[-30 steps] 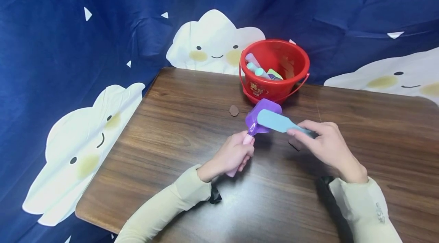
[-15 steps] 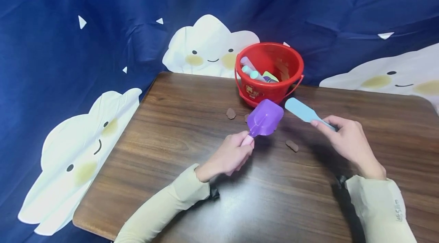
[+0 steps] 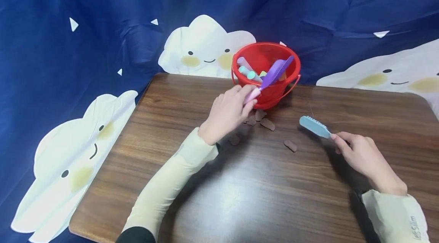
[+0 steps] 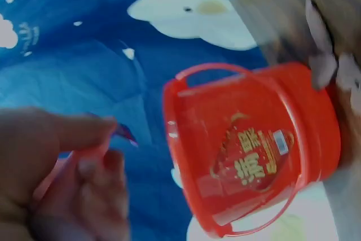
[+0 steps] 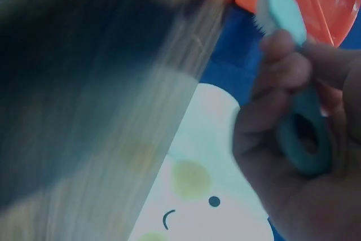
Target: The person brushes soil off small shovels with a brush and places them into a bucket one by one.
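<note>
My left hand (image 3: 228, 109) grips the pink handle of a purple toy shovel (image 3: 275, 72). The scoop is turned on edge over the mouth of the red bucket (image 3: 269, 96), and in the left wrist view the hand (image 4: 73, 167) stands higher than the bucket's rim. What lies in the scoop is hidden. To the right, my right hand (image 3: 367, 155) holds a light-blue brush (image 3: 313, 127) by its handle, above the table, bristles facing away from me. The right wrist view shows the fingers curled round the brush handle (image 5: 307, 145).
Several brown pieces (image 3: 267, 124) lie in front of the bucket, and another brown piece (image 3: 290, 145) lies nearer the right hand. Inside the bucket are pastel tubes (image 3: 246, 71). The wooden table (image 3: 154, 151) meets a blue cloud-print cloth (image 3: 113, 37) at the back.
My left hand has lifted the shovel from in front of the bucket to above it and turned the scoop on edge. The brush has moved right, away from the shovel, and its bristles now show.
</note>
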The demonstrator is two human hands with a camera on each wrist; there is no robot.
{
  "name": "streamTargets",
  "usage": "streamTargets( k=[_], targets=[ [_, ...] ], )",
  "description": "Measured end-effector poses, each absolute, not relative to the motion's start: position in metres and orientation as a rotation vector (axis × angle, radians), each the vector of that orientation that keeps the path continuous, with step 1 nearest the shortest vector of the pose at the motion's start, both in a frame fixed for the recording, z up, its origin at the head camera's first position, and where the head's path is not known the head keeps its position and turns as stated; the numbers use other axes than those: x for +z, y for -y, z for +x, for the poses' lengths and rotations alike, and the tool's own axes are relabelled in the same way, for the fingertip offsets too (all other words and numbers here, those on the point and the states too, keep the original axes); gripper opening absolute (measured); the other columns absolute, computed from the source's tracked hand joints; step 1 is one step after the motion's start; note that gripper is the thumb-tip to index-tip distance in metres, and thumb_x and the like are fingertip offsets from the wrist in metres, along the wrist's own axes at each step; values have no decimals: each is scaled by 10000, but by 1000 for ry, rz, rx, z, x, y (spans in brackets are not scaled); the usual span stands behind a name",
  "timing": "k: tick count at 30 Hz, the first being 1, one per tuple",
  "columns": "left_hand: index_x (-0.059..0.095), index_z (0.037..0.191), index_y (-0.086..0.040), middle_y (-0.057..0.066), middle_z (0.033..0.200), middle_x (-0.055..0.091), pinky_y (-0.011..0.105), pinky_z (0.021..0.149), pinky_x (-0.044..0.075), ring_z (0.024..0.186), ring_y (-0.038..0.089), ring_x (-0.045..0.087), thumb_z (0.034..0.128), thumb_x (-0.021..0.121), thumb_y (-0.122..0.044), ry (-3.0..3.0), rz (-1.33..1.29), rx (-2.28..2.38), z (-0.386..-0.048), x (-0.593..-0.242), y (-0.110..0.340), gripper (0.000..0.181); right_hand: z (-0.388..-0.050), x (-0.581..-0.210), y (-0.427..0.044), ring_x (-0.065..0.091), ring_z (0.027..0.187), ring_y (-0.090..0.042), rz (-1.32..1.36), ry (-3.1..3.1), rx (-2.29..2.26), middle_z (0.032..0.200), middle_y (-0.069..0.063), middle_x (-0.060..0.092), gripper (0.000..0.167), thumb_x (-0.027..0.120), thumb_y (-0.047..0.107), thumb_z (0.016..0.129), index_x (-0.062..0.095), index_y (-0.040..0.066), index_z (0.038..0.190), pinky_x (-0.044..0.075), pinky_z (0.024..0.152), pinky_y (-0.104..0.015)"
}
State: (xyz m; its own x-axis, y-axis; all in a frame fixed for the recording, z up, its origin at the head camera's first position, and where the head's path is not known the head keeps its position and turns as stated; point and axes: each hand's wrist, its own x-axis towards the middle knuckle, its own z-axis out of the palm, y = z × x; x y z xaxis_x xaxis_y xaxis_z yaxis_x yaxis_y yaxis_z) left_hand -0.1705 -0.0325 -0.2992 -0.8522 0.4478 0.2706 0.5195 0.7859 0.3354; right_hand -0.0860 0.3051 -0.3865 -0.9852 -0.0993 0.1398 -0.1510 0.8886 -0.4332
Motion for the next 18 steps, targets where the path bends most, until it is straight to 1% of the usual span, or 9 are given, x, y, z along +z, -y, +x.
streamTargets(
  k=[2,4,8,9,12,14,16,18],
  targets=[
    [591,1237,-176,55,980,623,329,624,553,767,171,608,909,635,-311,2778,-676,-511,-178,-299,26,358,-83,-390,-308,456,575,-89,227,2957,649,603,61,529,300,476,218,1004,609,110,758,371,542,-301],
    [615,1207,-153,71,991,628,335,616,560,739,191,624,900,639,-297,2759,-612,-443,-184,-300,20,340,-81,-392,-310,485,594,-142,257,2967,613,618,43,522,298,445,177,1010,605,84,776,406,558,-365],
    [645,1153,-119,81,1006,632,343,613,569,698,214,638,883,635,-260,2739,-570,-300,-193,-304,10,305,-75,-398,-308,584,652,-268,262,2975,584,679,-53,591,268,452,140,1001,641,7,864,464,614,-494],
    [651,1140,-116,80,1004,633,343,611,570,690,215,638,878,636,-254,2732,-568,-275,-195,-304,7,296,-73,-398,-308,595,663,-294,262,2975,580,691,-74,600,261,460,135,997,642,-4,873,462,619,-514],
    [663,1095,-111,75,984,645,338,604,574,682,220,642,873,629,-239,2712,-563,-205,-200,-304,2,259,-69,-400,-304,613,682,-348,258,2967,563,727,-130,624,245,488,130,984,639,-11,854,458,615,-537],
    [670,1075,-109,71,961,658,326,598,573,677,218,643,870,631,-237,2704,-564,-163,-203,-303,-1,245,-67,-401,-300,602,667,-360,259,2953,540,718,-138,613,228,509,121,971,629,-4,824,446,591,-537],
    [673,1079,-104,65,945,671,306,601,573,679,207,642,869,640,-248,2704,-577,-132,-205,-302,-3,256,-65,-401,-296,581,638,-358,247,2933,525,701,-141,598,205,538,110,950,614,-6,800,429,561,-535],
    [675,1089,-100,59,930,680,290,603,572,683,201,642,878,636,-257,2701,-598,-114,-208,-302,-4,266,-63,-402,-290,577,639,-394,224,2935,508,710,-176,597,181,568,103,926,604,-32,810,417,538,-543]
  ],
)
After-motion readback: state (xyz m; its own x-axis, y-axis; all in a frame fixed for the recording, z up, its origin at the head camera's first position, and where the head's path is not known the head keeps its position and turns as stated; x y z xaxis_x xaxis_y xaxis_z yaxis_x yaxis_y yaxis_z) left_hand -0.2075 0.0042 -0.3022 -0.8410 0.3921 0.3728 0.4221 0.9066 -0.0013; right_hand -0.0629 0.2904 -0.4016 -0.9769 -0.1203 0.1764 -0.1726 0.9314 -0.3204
